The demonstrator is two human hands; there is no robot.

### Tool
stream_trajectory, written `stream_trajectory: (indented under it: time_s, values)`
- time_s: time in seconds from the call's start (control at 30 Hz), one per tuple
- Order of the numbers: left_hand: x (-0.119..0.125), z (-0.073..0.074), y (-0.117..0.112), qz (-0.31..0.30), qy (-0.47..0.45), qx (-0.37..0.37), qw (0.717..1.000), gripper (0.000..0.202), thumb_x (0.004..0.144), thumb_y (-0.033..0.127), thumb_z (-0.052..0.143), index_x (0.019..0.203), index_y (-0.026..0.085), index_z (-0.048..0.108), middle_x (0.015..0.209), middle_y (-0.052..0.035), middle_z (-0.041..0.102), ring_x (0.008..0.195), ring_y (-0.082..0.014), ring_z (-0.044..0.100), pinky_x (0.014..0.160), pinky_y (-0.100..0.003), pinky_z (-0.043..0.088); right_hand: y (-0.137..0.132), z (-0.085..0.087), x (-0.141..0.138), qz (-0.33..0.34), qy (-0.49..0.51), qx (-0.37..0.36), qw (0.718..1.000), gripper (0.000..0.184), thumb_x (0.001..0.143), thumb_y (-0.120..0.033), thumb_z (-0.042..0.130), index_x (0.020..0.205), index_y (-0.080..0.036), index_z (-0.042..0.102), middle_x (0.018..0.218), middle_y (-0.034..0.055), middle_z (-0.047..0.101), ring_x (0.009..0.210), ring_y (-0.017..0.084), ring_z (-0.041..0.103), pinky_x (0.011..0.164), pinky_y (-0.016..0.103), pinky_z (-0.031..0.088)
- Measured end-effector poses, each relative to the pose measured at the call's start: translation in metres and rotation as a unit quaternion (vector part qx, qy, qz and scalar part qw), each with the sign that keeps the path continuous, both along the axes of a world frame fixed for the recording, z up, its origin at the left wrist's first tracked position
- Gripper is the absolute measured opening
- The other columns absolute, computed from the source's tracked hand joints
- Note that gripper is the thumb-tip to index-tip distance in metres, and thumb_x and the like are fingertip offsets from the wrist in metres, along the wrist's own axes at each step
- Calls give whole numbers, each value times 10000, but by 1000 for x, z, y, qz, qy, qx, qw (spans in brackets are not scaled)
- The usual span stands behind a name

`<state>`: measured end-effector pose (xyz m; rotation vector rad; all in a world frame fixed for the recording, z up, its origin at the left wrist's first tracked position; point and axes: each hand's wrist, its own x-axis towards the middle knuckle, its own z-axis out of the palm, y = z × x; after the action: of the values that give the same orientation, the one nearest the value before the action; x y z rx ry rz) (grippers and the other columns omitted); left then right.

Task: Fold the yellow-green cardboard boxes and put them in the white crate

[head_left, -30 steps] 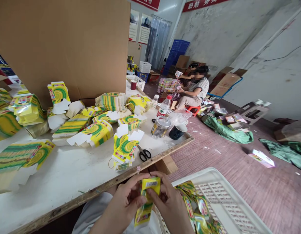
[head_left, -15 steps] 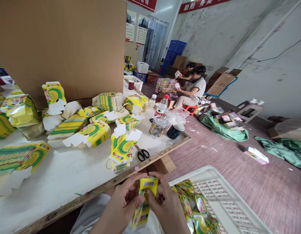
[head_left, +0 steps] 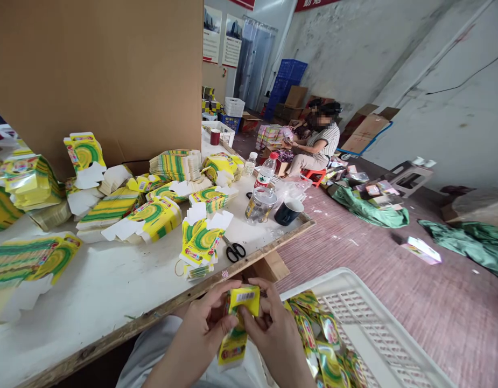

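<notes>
Both hands grip one small yellow and green carton (head_left: 237, 323) below the table's front edge, over my lap. My left hand (head_left: 206, 320) pinches its left side with thumb and fingers. My right hand (head_left: 273, 328) closes on its upper right, by the flap that carries a barcode. Just to the right, a white plastic crate (head_left: 365, 318) holds several shiny yellow packets (head_left: 321, 345).
On the white table (head_left: 111, 285) lie stacks of flat yellow-green cartons (head_left: 152, 215), black scissors (head_left: 235, 250), a jar (head_left: 260, 205), a dark mug (head_left: 288, 211) and bottles (head_left: 266, 171). A tall cardboard sheet (head_left: 95, 70) stands behind. A seated person (head_left: 317, 145) works at the back; green cloths (head_left: 370, 210) lie on the floor.
The carton's top flap has been folded down lower between my fingers. The view has shifted slightly; my hands stay in the same place.
</notes>
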<state>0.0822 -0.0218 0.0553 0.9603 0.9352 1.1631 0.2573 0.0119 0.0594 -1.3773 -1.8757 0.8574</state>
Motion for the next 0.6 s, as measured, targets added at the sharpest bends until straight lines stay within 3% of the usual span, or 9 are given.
stream_trajectory:
  time_s: [0.1, 0.23, 0.33, 0.4, 0.5, 0.6]
  values:
    - [0, 1, 1, 3, -53, -18, 998, 433, 851, 288, 746, 1274, 286, 649, 1138, -56, 788, 973, -220, 732, 845, -300, 560, -1, 5, 7, 30, 51, 0, 998, 341, 933, -343, 599, 1243, -221, 668, 693, -13, 662, 534, 138, 587, 487, 210, 435]
    - [9, -2, -1, 1, -86, -12, 996, 397, 800, 297, 804, 1184, 279, 704, 1029, -34, 813, 882, -192, 745, 770, -253, 565, -3, 3, 8, 1, 141, 4, 990, 204, 927, -342, 645, 1062, -253, 769, 921, 46, 755, 761, 181, 697, 643, 227, 538]
    - [17, -2, -4, 11, -9, 45, 999, 271, 857, 284, 737, 1126, 255, 740, 1081, -64, 803, 911, -203, 752, 787, -264, 585, -7, 1, 11, 10, 172, 28, 985, 142, 921, -345, 659, 944, -262, 772, 870, 37, 747, 778, 194, 703, 658, 238, 553]
    - [13, 0, -3, 32, 103, 120, 987, 220, 928, 249, 633, 1113, 255, 751, 1138, -80, 791, 998, -218, 748, 859, -292, 591, -6, 3, 25, 2, 122, 51, 991, 146, 921, -361, 654, 923, -270, 768, 853, 39, 736, 768, 208, 688, 656, 263, 545]
    - [-7, 0, 6, 137, 286, 223, 922, 315, 968, 192, 536, 1228, 280, 693, 1284, -88, 736, 1225, -241, 662, 1056, -387, 518, 1, 7, 60, -104, -49, 116, 987, 227, 904, -454, 634, 949, -283, 777, 927, 73, 739, 859, 280, 660, 775, 383, 518]
    - [-36, -10, 22, 245, 443, 232, 830, 411, 975, 222, 526, 1382, 251, 566, 1474, -128, 598, 1438, -305, 460, 1214, -595, 279, 13, 3, 75, -180, -128, 136, 966, 372, 839, -579, 635, 988, -271, 781, 997, 108, 732, 907, 333, 637, 832, 474, 487]
